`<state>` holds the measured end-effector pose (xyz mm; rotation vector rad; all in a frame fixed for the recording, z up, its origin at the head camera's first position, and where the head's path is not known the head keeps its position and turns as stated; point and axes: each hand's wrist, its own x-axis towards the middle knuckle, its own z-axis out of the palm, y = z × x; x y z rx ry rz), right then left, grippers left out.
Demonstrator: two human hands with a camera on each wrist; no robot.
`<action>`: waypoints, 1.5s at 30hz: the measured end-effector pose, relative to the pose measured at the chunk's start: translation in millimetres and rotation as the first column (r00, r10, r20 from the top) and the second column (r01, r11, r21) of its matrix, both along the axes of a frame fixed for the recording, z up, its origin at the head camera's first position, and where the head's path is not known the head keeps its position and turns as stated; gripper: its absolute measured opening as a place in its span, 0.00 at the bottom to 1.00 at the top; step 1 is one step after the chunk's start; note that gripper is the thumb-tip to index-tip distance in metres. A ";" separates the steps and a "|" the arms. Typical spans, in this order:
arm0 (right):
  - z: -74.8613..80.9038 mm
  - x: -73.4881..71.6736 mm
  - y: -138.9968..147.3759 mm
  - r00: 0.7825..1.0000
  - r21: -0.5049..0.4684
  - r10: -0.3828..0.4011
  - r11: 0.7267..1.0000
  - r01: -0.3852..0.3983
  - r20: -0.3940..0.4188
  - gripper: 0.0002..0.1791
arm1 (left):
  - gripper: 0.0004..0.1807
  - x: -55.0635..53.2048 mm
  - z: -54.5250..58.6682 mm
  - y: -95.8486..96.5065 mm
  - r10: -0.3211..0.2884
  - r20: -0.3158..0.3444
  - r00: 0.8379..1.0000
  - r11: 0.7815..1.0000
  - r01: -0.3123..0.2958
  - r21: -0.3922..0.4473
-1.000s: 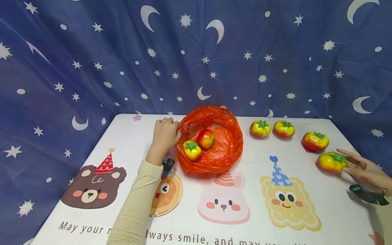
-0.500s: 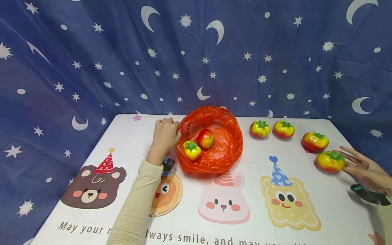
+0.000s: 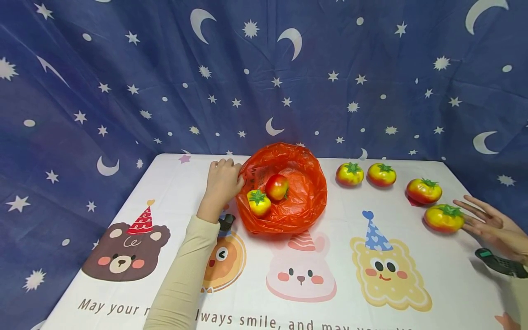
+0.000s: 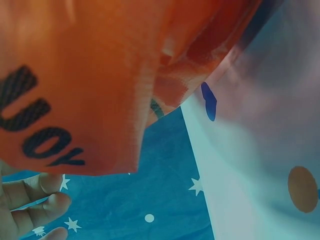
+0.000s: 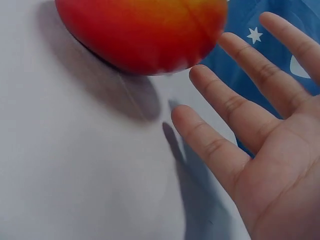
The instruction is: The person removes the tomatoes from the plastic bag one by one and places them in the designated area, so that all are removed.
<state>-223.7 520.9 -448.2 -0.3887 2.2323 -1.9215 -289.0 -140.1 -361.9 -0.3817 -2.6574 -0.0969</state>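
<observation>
In the head view my left hand (image 3: pixel 224 182) grips the left rim of a red plastic bag (image 3: pixel 305 201), which stands with its mouth open. Two red-and-yellow tomatoes with green tops lie inside: one at the front left (image 3: pixel 259 204), the other just behind it (image 3: pixel 277 187). At the table's right side my right hand (image 3: pixel 492 227) has its fingers spread and nearly straight beside the nearest tomato (image 3: pixel 443 218). The right wrist view shows fingertips close to this tomato's red underside (image 5: pixel 145 40). The left wrist view has the bag's printed side (image 4: pixel 100 90) with fingers (image 4: pixel 40 205) below it.
Three more tomatoes sit at the back right: left (image 3: pixel 349 174), middle (image 3: pixel 381 175) and right (image 3: pixel 424 191). A white cartoon-print tablecloth (image 3: pixel 255 284) covers the table, and a blue star curtain (image 3: pixel 231 114) hangs right behind its far edge.
My right hand's fingers have spread and drawn back slightly from the nearest tomato, which has shifted a little to the left. The left hand and bag stay in place.
</observation>
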 end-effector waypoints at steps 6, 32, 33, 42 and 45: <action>7.2 1.0 -1.7 0.998 -0.110 0.029 0.993 -0.035 -0.058 0.41 | 0.09 -0.5 -0.4 0.4 -0.002 -0.008 1.000 1.000 0.002 -0.004; 93.1 -42.8 -75.6 0.984 0.548 0.048 0.835 0.056 -0.173 0.34 | 0.09 -0.1 -0.7 0.8 -0.003 -0.010 1.000 1.000 0.002 -0.007; 95.7 -44.7 -79.7 0.983 0.552 0.059 0.833 0.047 -0.172 0.34 | 0.09 -0.1 -0.9 0.7 -0.004 -0.012 1.000 1.000 0.004 -0.006; 115.8 -57.4 -121.2 0.967 0.527 0.189 0.847 -0.072 -0.171 0.29 | 0.09 -1.0 -1.5 1.1 -0.011 -0.023 1.000 1.000 0.011 -0.006; 121.5 -61.3 -134.3 0.960 0.501 0.237 0.855 -0.133 -0.150 0.30 | 0.08 -1.0 -1.4 1.6 -0.011 -0.021 1.000 1.000 0.011 -0.005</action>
